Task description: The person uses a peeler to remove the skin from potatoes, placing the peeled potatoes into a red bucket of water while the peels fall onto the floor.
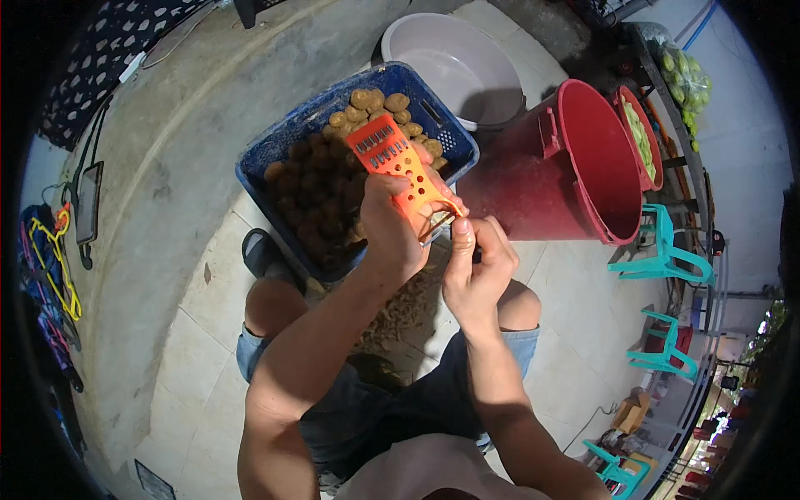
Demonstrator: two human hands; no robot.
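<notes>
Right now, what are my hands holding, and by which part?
An orange grater-peeler: your left hand grips its middle, around the round holes; your right hand touches its forked end.

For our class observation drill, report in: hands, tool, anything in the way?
Left hand gripping orange grater-peeler. Right hand at its blade end, grip unclear. Behind the tool: blue crate of potatoes, partly hidden from view.

Your left hand (pixel 390 227) is curled in a grip. Your right hand (pixel 483 268), just beside it, makes a pinch.
</notes>
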